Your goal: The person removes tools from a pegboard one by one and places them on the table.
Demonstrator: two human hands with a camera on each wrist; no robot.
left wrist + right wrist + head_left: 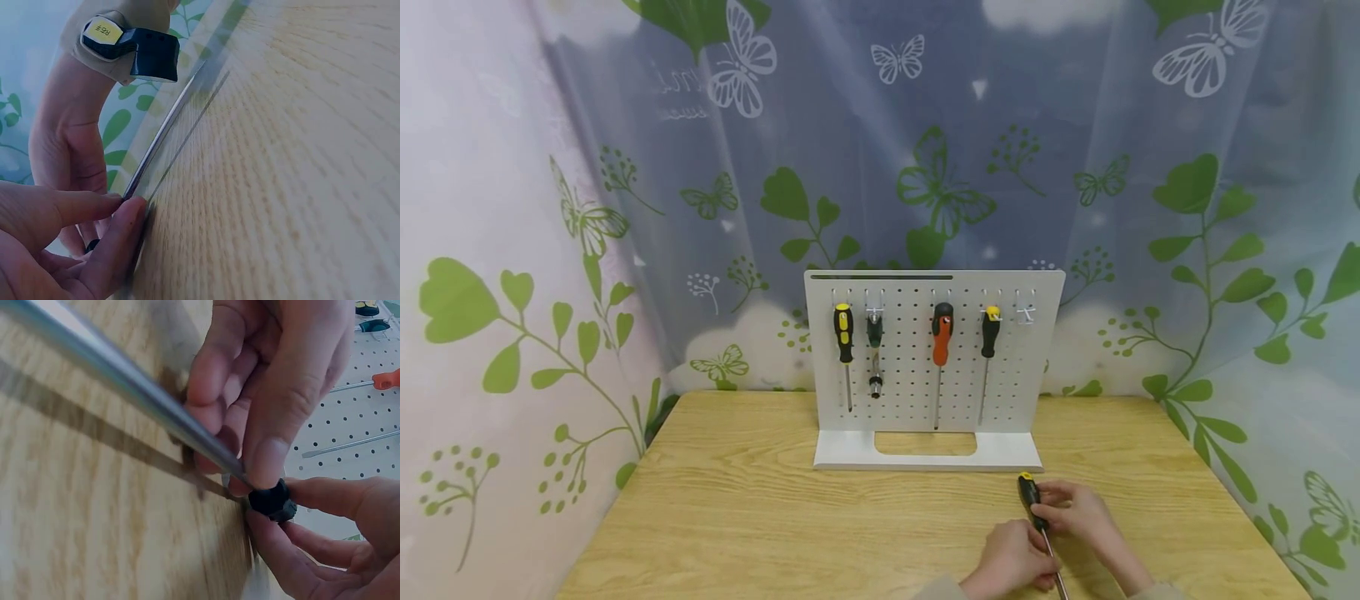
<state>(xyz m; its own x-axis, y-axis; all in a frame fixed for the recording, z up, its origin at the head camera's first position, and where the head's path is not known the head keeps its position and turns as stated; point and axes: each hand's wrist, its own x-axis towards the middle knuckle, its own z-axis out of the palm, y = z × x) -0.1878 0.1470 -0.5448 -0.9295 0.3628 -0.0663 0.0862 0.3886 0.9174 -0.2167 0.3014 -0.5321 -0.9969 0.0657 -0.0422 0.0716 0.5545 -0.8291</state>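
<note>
A screwdriver with a black and yellow handle (1028,493) lies at a slant just above the wooden table, its metal shaft (164,128) running toward the near edge. My right hand (1081,515) grips the handle between thumb and fingers. With thumb and forefinger, my left hand (1011,557) pinches the shaft close below the handle. In the right wrist view, the right hand (331,534) holds the dark handle end (272,501), and the left hand (281,394) comes down over the shaft. Fingers cover most of the handle in the left wrist view.
Behind the hands stands a white pegboard (917,400) on a flat base. Hanging there are a yellow-black screwdriver (844,333), a dark green-handled tool (875,333), an orange one (942,337) and a black one with yellow top (990,333). A bare hook (1026,314) sits right. Patterned curtains surround the table (760,517).
</note>
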